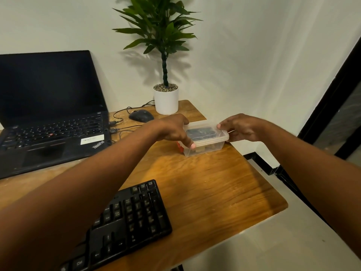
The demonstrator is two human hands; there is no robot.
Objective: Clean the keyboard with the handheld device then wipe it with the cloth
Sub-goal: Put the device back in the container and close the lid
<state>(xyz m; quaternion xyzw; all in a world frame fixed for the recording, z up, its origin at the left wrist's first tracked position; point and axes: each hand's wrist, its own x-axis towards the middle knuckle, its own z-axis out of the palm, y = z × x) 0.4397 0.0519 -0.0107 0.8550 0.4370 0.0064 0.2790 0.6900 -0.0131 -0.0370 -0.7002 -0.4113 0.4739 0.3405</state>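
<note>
A black keyboard [132, 218] lies at the near edge of the wooden desk [214, 188], partly under my left forearm. Further back stands a clear lidded plastic box [207, 141] with a dark object and small red and pale items inside. My left hand [172, 130] grips the box's left end, thumb down on its front wall. Over at the box's right end, my right hand [240, 128] pinches the lid's corner. No cloth shows, and what the dark object inside is I cannot tell.
An open black laptop [50, 118] sits at the left. A black mouse [141, 115] with cables lies behind the box, beside a potted plant [166, 98]. The desk's right edge drops to a pale floor [273, 241].
</note>
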